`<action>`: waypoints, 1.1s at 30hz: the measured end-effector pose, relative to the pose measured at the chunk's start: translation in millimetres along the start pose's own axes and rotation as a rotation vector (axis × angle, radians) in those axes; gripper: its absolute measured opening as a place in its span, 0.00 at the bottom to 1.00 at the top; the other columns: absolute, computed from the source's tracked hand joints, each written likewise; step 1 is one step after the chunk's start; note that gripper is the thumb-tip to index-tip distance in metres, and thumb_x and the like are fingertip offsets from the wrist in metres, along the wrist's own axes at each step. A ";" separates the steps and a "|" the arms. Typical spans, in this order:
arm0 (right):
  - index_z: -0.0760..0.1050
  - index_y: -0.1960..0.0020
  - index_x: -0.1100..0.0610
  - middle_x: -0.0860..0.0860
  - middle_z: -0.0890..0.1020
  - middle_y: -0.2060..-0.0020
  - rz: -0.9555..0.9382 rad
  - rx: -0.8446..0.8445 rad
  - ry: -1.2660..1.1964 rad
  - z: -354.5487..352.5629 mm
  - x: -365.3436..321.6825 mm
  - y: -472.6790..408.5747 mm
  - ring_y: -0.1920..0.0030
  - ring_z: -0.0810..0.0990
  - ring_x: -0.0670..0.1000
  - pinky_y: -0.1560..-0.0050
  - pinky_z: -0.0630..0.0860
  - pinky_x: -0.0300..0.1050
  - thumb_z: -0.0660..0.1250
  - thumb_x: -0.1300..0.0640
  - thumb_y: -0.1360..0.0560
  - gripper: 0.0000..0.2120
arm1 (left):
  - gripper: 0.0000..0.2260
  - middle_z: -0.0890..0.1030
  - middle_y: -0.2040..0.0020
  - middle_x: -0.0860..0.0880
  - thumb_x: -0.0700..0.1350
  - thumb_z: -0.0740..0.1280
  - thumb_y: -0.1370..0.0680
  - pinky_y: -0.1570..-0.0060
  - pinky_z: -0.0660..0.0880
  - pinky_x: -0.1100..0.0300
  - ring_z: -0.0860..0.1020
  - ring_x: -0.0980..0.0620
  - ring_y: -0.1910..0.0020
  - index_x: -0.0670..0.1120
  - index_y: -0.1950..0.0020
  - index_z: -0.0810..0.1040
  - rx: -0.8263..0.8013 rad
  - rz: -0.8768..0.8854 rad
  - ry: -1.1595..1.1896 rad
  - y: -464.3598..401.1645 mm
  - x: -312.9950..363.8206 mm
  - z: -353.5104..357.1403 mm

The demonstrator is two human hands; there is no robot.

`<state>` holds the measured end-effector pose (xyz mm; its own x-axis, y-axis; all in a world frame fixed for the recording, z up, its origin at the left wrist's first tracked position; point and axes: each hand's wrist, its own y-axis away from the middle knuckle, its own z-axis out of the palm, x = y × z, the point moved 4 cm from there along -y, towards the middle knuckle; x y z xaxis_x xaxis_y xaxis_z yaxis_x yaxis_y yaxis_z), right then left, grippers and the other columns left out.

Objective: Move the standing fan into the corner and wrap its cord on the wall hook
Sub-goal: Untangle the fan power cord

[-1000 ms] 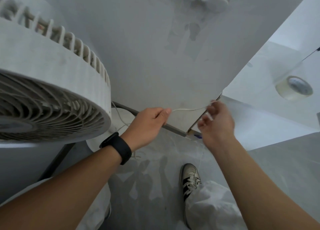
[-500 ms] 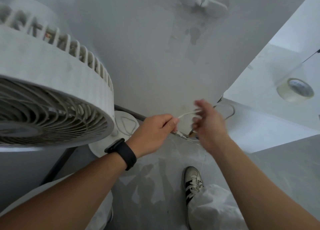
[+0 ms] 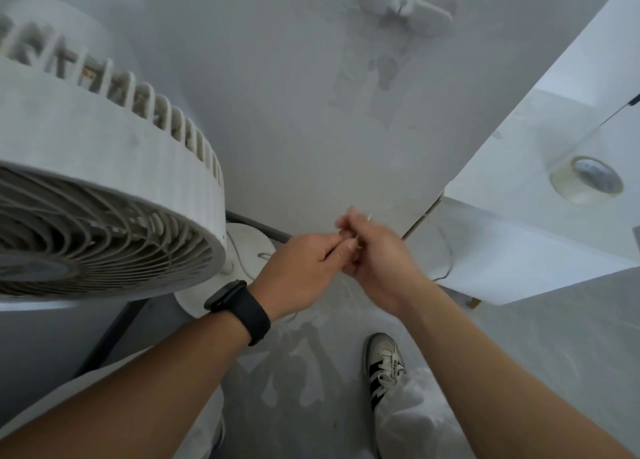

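Against the wall, at the left edge of the view: standing fan (image 3: 104, 199), head large and close, its round base (image 3: 242, 251) on the floor at the foot of the wall; judged already parked in the corner.

High on the wall, upper right of centre: wall hook (image 3: 403, 3), pale, two-winged, bare of cord. It lies well above and slightly right of both hands; the coming move, as judged, is a lift straight up the wall to it.

Low on the wall, centre: left hand (image 3: 298, 275) and right hand (image 3: 377, 261), touching at the fingertips. Both have fingers curled and pinch the cord (image 3: 446, 251) between them. The right hand sits a little nearer the hook.

Cord: thin, white. One slack run leaves the fan base toward the left hand; another loops off to the right of the right hand, across the white panel (image 3: 519, 251) leaning there, then drops out of sight.

Hard to make out: the gathered length inside the hands, whether coils exist there, and the plug, not visible. The cord is nearly lost against pale wall and floor.

Elsewhere: tape roll (image 3: 587, 180) on the right-hand ledge; black wristband (image 3: 239, 309); one shoe (image 3: 382, 365).
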<state>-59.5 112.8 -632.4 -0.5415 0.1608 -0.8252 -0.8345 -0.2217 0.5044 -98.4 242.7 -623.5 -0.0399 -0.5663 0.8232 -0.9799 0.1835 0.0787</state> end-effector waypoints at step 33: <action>0.78 0.49 0.59 0.49 0.71 0.70 -0.023 0.020 0.020 0.4 0.2 -1.4 0.70 0.68 0.47 0.62 0.70 0.44 0.62 0.49 0.15 0.14 | 0.13 0.73 0.71 0.57 0.53 0.62 0.15 0.68 0.65 0.60 0.70 0.57 0.71 0.52 0.56 0.80 0.036 -0.017 0.014 -5.0 -8.0 -7.1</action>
<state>-58.5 113.5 -633.2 -0.5202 0.1459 -0.8415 -0.8487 -0.1986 0.4902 -91.9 252.0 -626.5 -0.0207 -0.5579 0.8296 -0.9868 0.1446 0.0727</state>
